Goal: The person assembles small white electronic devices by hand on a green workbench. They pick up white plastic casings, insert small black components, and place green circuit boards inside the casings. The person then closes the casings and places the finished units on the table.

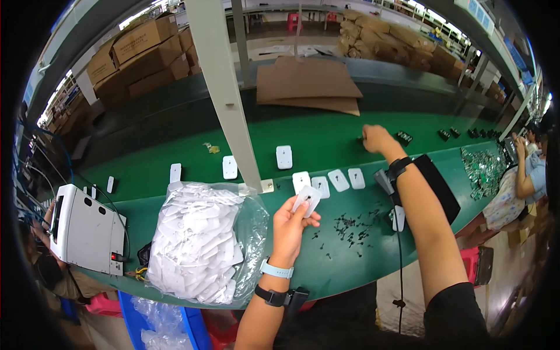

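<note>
My left hand pinches a white rounded plastic cover with a small black part at its middle. My right hand is stretched out over the green conveyor belt, its fingers curled together; what they hold, if anything, is hidden. Just beyond the held cover, several similar white covers lie in a row on the green bench. A scatter of small black parts covers the bench between my arms. Close to my left forearm stands a clear plastic bag full of white covers.
A white upright post rises at the bench's far edge. White covers and black pieces sit along the belt. A white machine stands at left, a black mat at right. Another person works at far right.
</note>
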A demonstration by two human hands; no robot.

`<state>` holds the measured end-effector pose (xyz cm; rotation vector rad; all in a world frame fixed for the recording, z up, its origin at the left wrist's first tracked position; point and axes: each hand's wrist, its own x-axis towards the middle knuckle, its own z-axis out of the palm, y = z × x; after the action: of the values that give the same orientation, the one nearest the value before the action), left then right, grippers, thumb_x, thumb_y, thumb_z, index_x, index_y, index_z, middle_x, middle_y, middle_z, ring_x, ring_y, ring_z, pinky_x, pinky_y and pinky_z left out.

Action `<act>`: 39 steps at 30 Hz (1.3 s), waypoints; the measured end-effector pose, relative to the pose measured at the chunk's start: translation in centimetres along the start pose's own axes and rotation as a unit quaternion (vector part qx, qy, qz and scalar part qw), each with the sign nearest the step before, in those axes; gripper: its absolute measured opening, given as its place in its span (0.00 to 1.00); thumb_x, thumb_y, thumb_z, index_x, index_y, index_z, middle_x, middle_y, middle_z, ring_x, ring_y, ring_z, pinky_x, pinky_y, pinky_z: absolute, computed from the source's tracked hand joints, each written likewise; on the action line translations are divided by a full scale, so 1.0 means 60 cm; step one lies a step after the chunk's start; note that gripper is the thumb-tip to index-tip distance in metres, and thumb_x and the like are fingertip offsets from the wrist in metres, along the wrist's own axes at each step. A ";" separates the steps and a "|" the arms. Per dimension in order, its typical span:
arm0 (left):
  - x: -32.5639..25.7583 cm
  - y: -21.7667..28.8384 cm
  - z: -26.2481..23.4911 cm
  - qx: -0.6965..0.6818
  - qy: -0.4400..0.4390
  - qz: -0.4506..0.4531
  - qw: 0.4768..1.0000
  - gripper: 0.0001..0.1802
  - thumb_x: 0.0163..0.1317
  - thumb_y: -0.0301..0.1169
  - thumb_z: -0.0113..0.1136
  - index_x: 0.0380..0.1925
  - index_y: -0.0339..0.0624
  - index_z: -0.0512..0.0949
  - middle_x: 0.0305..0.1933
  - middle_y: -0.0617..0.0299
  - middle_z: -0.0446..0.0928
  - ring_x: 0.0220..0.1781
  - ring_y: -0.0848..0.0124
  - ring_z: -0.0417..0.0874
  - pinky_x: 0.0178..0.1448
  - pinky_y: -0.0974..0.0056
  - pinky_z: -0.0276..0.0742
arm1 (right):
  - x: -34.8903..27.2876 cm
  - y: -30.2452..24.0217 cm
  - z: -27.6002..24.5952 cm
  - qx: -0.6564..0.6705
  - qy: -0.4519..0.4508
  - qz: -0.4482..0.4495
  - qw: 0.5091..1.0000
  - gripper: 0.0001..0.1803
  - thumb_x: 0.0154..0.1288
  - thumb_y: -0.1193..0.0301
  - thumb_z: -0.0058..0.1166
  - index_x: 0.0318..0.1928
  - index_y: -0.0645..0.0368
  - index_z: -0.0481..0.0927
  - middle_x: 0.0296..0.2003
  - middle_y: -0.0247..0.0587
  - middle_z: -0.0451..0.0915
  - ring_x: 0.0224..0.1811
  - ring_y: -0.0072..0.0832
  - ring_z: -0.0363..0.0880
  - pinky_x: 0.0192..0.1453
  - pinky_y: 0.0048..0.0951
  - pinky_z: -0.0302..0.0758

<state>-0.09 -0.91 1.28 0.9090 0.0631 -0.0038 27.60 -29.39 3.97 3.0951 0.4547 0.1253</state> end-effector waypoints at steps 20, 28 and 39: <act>-0.001 -0.009 0.011 -0.050 0.016 0.006 0.999 0.20 0.76 0.25 0.52 0.64 0.25 0.71 0.64 0.46 0.77 0.65 0.59 0.79 0.74 0.54 0.72 | -0.293 -0.255 -0.020 0.731 -0.030 -0.040 0.680 0.17 0.61 0.80 0.65 0.50 0.62 0.78 0.37 0.37 0.82 0.38 0.20 0.82 0.43 0.23 0.82; -0.010 -0.024 0.014 0.042 0.018 0.005 0.999 0.18 0.73 0.23 0.55 0.60 0.29 0.76 0.59 0.52 0.80 0.60 0.66 0.81 0.67 0.59 0.76 | -0.298 -0.258 -0.020 0.720 0.030 -0.047 0.692 0.19 0.60 0.77 0.68 0.53 0.66 0.83 0.37 0.43 0.85 0.36 0.20 0.83 0.40 0.22 0.83; -0.015 -0.025 0.011 0.105 0.002 0.058 0.993 0.19 0.68 0.18 0.60 0.58 0.26 0.77 0.68 0.44 0.74 0.67 0.60 0.77 0.73 0.55 0.71 | -0.299 -0.256 -0.022 0.710 0.037 -0.084 0.698 0.19 0.59 0.75 0.69 0.52 0.65 0.84 0.37 0.41 0.85 0.35 0.21 0.82 0.41 0.23 0.84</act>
<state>-0.99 -2.41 0.55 1.1224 0.0145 0.1014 5.99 -19.86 3.55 4.4734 1.3979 -0.2592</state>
